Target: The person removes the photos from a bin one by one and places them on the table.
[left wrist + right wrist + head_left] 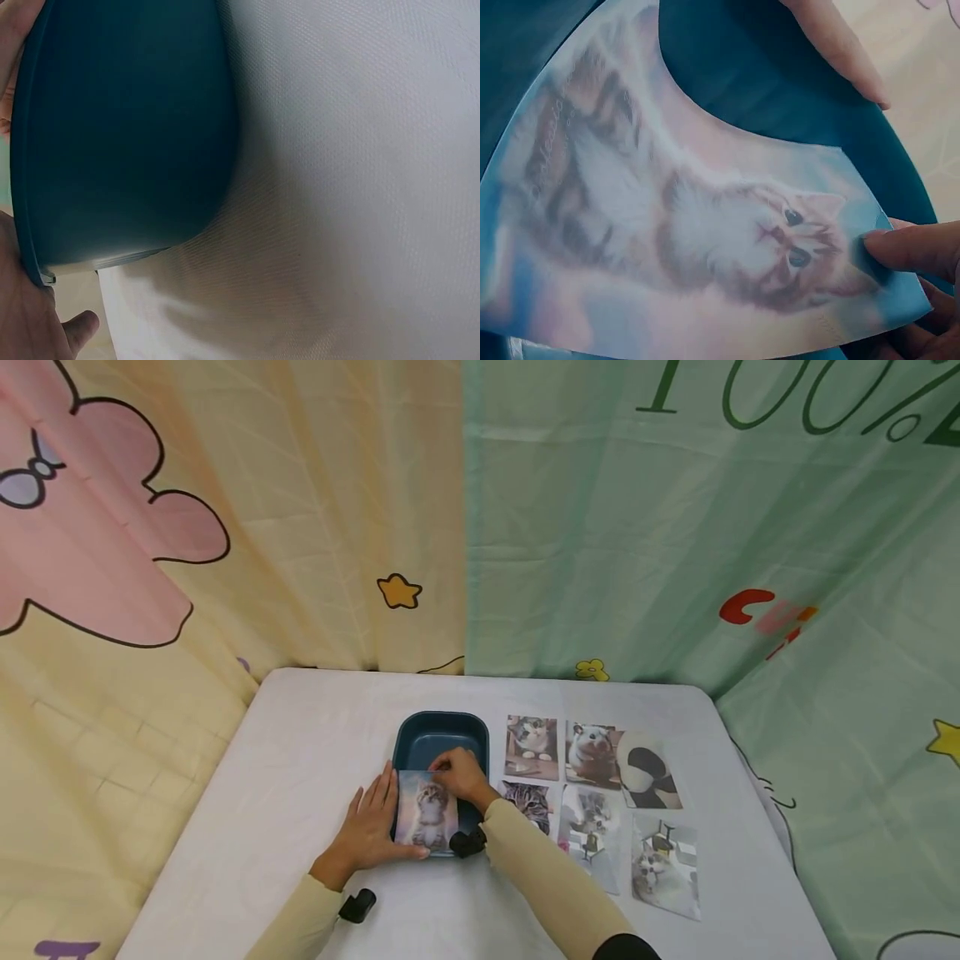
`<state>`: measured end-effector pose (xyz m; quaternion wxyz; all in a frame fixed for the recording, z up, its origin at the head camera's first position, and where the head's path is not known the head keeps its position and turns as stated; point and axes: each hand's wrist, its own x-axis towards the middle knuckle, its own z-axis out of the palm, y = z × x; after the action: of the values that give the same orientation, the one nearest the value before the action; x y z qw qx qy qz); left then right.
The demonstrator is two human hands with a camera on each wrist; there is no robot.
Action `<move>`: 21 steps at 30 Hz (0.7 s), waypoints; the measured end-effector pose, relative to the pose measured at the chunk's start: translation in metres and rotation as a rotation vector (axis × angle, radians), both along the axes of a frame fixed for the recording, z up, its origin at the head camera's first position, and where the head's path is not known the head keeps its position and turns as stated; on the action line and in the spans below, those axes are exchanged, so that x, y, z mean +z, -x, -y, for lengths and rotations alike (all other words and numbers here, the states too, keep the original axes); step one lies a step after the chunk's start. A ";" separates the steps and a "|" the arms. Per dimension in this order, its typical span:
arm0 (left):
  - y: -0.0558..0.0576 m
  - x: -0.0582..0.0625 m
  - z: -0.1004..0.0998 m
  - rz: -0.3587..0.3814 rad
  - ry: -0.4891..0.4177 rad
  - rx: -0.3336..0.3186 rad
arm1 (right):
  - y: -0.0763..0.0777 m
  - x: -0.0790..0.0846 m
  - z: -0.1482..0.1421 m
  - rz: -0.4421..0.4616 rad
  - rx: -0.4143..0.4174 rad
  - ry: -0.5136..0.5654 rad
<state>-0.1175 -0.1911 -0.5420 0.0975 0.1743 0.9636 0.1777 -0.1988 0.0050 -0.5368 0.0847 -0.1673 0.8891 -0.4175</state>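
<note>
A photo print of a fluffy kitten (426,810) lies over the near part of a dark blue plastic tub (400,737). My right hand (461,774) pinches the print's far right corner, and the right wrist view has the thumb (911,247) on its printed face. There the print (727,232) bows in a curve. Against the tub's left side my left hand (363,835) rests with fingers straight, its thumb along the near edge. The tub's outer wall (127,135) fills much of the left wrist view. What lies beneath the print is hidden.
Right of the tub lie several animal photos, among them a hamster print (591,752), a black-and-white animal print (648,772) and a tabby print (528,799). My right sleeve partly covers some. A white cloth (315,727) covers the table; printed curtains (360,510) hang around it.
</note>
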 end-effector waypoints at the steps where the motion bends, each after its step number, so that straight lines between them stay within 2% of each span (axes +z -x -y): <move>1: 0.000 0.000 0.000 -0.004 -0.002 0.000 | 0.000 0.001 -0.001 -0.009 0.011 -0.009; 8: 0.000 -0.002 0.000 -0.023 0.008 -0.003 | -0.001 0.017 -0.014 -0.080 0.048 -0.007; 16: 0.000 0.000 -0.001 -0.001 -0.005 0.003 | 0.005 0.027 -0.052 -0.163 -0.020 0.102; 21: -0.001 0.001 -0.001 -0.007 -0.027 0.006 | 0.010 0.033 -0.080 -0.170 -0.088 0.194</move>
<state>-0.1162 -0.1904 -0.5410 0.0912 0.1735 0.9619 0.1904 -0.2092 0.0851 -0.5040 -0.0261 -0.1702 0.8551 -0.4890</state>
